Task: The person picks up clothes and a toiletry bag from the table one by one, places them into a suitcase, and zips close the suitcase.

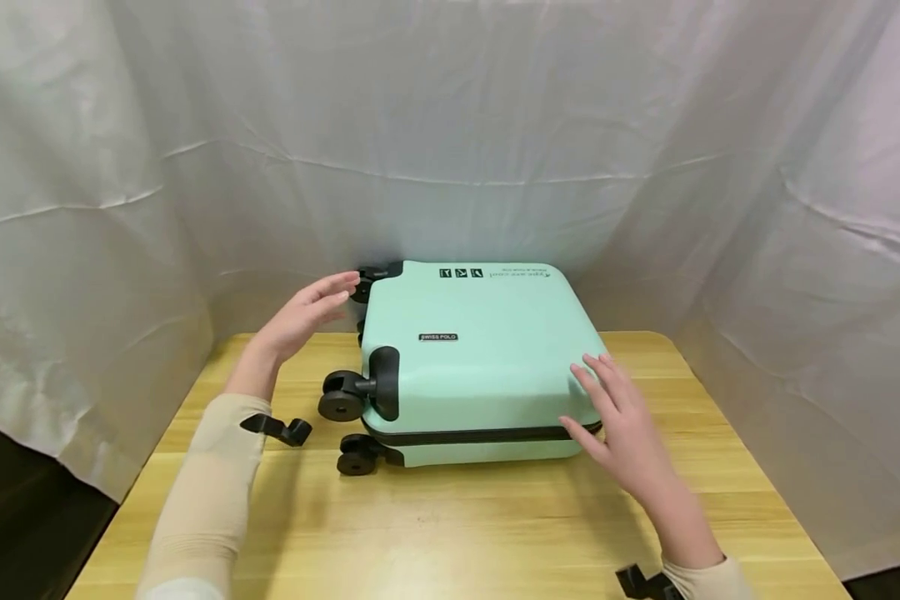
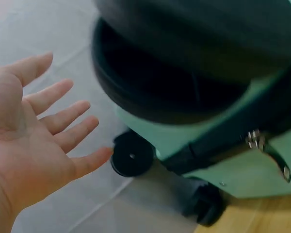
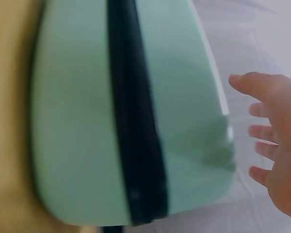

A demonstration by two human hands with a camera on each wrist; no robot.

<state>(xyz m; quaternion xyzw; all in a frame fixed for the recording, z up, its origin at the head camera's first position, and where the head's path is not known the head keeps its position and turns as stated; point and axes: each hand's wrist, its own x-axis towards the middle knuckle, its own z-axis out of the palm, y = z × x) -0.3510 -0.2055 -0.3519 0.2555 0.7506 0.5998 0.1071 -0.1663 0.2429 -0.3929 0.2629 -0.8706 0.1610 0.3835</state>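
A mint green suitcase (image 1: 487,333) lies flat on the wooden table, its black wheels (image 1: 342,396) pointing left. My left hand (image 1: 303,321) is held up beside the wheeled end, near the far wheel; its fingers are spread and hold nothing. In the left wrist view a large blurred black wheel (image 2: 169,97) stands close to the camera, and a metal zipper pull (image 2: 256,140) hangs on the dark zipper band. My right hand (image 1: 622,421) hovers by the near right corner, fingers apart and gripping nothing. The right wrist view shows the black zipper band (image 3: 136,111) running along the side.
The wooden table (image 1: 435,533) extends in front of the suitcase and to both sides. White cloth (image 1: 450,125) hangs behind it and at left and right. Black camera mounts (image 1: 276,428) stick out from both sleeves.
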